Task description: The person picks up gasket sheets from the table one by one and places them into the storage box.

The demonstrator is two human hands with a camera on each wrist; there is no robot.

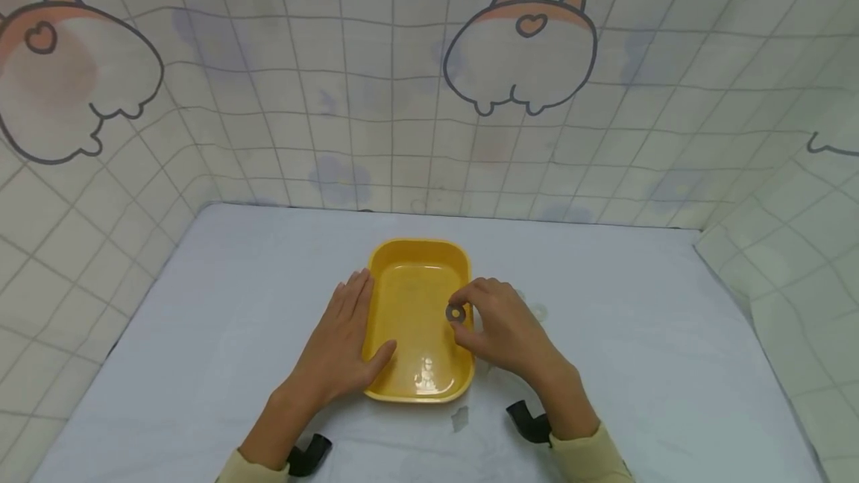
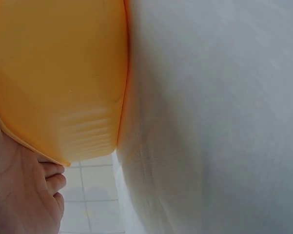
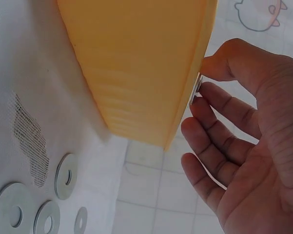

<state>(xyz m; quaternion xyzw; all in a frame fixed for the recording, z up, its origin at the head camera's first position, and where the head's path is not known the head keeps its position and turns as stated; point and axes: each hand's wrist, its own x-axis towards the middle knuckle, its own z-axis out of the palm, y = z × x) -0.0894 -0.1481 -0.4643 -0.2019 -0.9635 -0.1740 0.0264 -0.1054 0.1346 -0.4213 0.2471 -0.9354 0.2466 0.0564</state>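
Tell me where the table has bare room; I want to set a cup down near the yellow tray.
Bare cloth lies left of the left hand and behind the yellow tray, toward the wall. Crowded: right of the tray, washers lie under the right hand, which pinches a washer.

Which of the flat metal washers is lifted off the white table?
The small grey metal washer pinched by the right hand over the yellow plastic tray. The four other washers lie flat on the table.
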